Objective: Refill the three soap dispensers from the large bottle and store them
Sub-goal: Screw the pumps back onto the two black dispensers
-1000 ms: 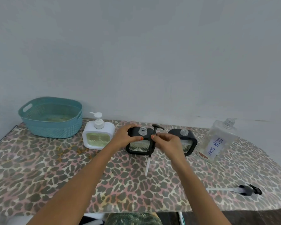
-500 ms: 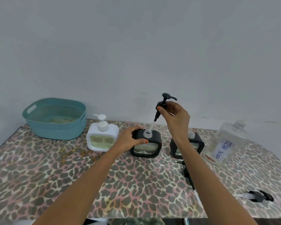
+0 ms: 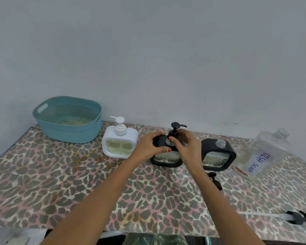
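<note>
The left hand (image 3: 149, 147) gripped the middle dispenser (image 3: 166, 159), on the table (image 3: 60, 183) between the white dispenser (image 3: 120, 145) and the other black dispenser (image 3: 217, 154), while the right hand (image 3: 188, 148) pinched the pump (image 3: 175, 129) on its neck.

Basket (image 3: 69, 134) left, dispensers (image 3: 120, 138) middle, bottle (image 3: 261, 152) right.

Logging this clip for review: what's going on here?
A person is fitting a black pump onto the middle black dispenser. The left hand holds its body; the right hand pinches the pump at the neck. The white dispenser has its pump; the other black dispenser and the large bottle stand open. No dispenser is in the teal basket.
</note>
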`<state>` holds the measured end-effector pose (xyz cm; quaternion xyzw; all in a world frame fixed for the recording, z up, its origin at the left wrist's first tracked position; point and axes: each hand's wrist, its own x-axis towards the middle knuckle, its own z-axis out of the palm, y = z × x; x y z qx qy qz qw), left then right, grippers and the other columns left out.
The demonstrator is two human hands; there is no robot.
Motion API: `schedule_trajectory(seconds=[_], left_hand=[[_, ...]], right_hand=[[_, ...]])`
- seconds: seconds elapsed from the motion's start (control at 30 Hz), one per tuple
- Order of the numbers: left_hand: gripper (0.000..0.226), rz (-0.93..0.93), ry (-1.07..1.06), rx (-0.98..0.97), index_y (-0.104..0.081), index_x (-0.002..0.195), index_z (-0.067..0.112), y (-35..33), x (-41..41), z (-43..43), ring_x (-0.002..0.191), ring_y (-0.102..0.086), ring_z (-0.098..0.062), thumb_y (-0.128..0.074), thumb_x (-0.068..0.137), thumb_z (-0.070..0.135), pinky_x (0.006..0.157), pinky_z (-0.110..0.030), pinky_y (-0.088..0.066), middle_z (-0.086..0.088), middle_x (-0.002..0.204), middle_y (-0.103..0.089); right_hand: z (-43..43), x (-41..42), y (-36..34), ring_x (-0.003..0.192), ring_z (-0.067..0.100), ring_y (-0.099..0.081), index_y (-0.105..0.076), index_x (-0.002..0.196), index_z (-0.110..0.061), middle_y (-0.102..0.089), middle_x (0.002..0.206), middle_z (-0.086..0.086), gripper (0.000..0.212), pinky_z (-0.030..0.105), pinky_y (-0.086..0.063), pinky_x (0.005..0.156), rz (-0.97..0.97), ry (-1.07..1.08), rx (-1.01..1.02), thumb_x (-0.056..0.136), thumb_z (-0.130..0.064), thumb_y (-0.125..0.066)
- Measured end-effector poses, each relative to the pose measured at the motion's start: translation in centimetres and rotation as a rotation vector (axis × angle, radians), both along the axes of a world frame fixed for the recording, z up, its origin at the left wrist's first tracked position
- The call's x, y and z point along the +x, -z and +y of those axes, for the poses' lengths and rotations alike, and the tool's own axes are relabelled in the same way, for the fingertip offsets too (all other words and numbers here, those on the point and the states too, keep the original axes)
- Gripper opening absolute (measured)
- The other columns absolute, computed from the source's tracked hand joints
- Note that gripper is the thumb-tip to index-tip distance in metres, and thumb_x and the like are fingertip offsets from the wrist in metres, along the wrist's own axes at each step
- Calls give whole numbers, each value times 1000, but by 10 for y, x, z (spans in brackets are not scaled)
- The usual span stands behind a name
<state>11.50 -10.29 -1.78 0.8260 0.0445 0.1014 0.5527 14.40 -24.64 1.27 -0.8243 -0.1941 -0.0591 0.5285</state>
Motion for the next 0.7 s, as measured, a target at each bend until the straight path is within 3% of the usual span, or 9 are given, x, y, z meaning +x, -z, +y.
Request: schedule_trajectory(seconds=[0.1, 0.2, 0.33, 0.43, 0.5, 0.63, 0.7], left_hand=[[50, 9, -6, 1, -59, 113, 19, 1, 0, 0, 105, -57, -13, -79, 69, 28, 87, -18, -43, 1, 113, -62], [48, 10, -5, 2, -58, 114, 19, 1, 0, 0, 105, -55, -11, -78, 70, 27, 82, -11, -40, 1, 114, -61], [52, 29, -16, -7, -56, 118, 18, 1, 0, 0, 110, -52, -12, -77, 71, 26, 91, -21, -39, 1, 120, -58], [52, 32, -14, -15, -57, 118, 18, 1, 0, 0, 111, -53, -14, -77, 71, 25, 97, -28, -42, -1, 120, -58], [51, 26, -11, -21, -56, 118, 17, 0, -2, -1, 108, -53, -12, -77, 71, 23, 94, -25, -41, 0, 119, -58], [52, 19, -6, -34, -57, 117, 16, -1, -2, -1, 104, -51, -9, -78, 70, 23, 90, -20, -39, 1, 114, -58], [52, 18, -6, -36, -57, 116, 17, -1, -2, -1, 104, -54, -10, -79, 69, 24, 90, -21, -40, 3, 111, -59]], right_hand=[[0, -2, 10, 92, 4, -53, -60, 114, -10, -64, 104, 0, 32, 2, -37, 74, -11, 4, -28, 84, -17, -66], [2, -2, 13, 89, 7, -53, -60, 110, -8, -62, 98, -2, 31, -5, -35, 69, -14, 25, -23, 82, -17, -68], [7, 1, 11, 84, 7, -50, -54, 109, -7, -55, 95, -4, 40, -3, -37, 66, 28, 43, 3, 76, -18, -74], [6, 2, 10, 95, 6, -48, -48, 120, -11, -50, 106, -6, 52, 3, -37, 75, 62, -13, -7, 76, -19, -74], [0, 4, 10, 106, 3, -46, -45, 129, -16, -49, 115, -10, 56, 9, -36, 85, 107, -91, -9, 80, -20, -70], [-8, 8, 5, 104, 7, -54, -53, 126, -11, -59, 111, -5, 40, -3, -39, 74, 185, -204, -9, 88, -15, -61], [-7, 10, 5, 93, 3, -55, -57, 119, -9, -61, 106, -2, 32, -1, -41, 73, 160, -199, -22, 87, -13, -61]])
